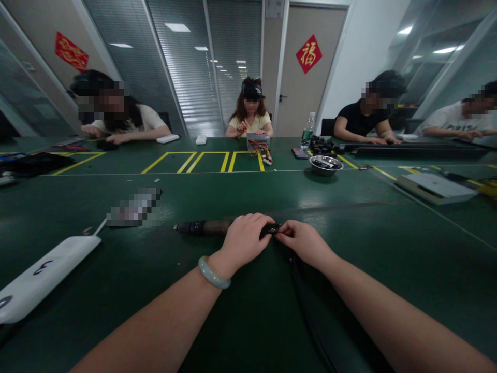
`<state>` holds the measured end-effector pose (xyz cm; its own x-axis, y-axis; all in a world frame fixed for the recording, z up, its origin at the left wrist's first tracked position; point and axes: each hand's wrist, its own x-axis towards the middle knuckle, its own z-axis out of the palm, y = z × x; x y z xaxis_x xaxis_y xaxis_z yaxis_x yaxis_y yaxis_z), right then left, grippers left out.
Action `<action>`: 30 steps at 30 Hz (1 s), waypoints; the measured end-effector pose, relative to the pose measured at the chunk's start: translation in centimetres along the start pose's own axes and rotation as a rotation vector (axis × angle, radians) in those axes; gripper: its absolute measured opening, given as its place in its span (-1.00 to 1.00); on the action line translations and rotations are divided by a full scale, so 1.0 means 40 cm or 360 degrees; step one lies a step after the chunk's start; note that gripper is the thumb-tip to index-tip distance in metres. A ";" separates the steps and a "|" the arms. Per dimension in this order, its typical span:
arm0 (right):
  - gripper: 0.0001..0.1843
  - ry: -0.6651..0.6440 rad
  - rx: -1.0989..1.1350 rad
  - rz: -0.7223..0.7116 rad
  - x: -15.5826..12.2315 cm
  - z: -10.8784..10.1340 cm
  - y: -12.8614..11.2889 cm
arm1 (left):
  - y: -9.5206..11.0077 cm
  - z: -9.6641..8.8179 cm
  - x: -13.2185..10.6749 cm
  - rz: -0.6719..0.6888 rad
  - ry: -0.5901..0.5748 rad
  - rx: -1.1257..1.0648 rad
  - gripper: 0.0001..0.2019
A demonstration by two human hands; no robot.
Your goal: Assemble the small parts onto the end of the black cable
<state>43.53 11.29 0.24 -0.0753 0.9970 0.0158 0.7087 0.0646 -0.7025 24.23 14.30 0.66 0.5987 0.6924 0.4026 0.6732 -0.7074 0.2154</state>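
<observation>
Cable (305, 305) runs from bottom edge, right of centre, up to right hand (305, 241), fingertips pinching tool's (215, 228) right end. Left hand (248, 238) grips tool mid-frame; tip pokes out left. Bowl (325, 172) farther off, upper right.

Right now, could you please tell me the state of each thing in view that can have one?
Left hand: closed over the dark tool
Right hand: pinched at the tool's right end
Dark tool: crosswise, tip toward the left
Black cable: trailing toward the wearer
Bracelet: worn, left wrist
Pixelated object: flat; on or off, cannot tell
Metal bowl: holding dark items
Bottle: upright
Door: closed
</observation>
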 end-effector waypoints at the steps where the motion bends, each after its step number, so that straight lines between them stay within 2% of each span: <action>1: -0.89 0.0001 0.0003 -0.0002 0.000 0.000 0.000 | 0.000 0.000 0.000 0.0002 -0.0001 -0.0002 -0.74; 10: -0.89 -0.0026 0.0024 0.0024 0.002 0.001 0.000 | 0.000 -0.001 0.002 -0.0024 0.0009 -0.0027 -0.75; 17: -0.88 -0.0036 0.0041 0.0033 0.001 -0.001 0.001 | -0.003 0.002 0.001 -0.0035 -0.0015 -0.0014 -0.86; 30: -0.88 -0.0032 0.0021 0.0028 0.002 0.000 -0.004 | 0.001 -0.003 0.002 -0.0002 -0.0035 0.0002 -0.83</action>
<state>43.43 11.35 0.36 -0.0768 0.9970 -0.0110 0.7007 0.0461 -0.7120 24.25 14.30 0.79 0.6072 0.6963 0.3826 0.6744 -0.7063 0.2150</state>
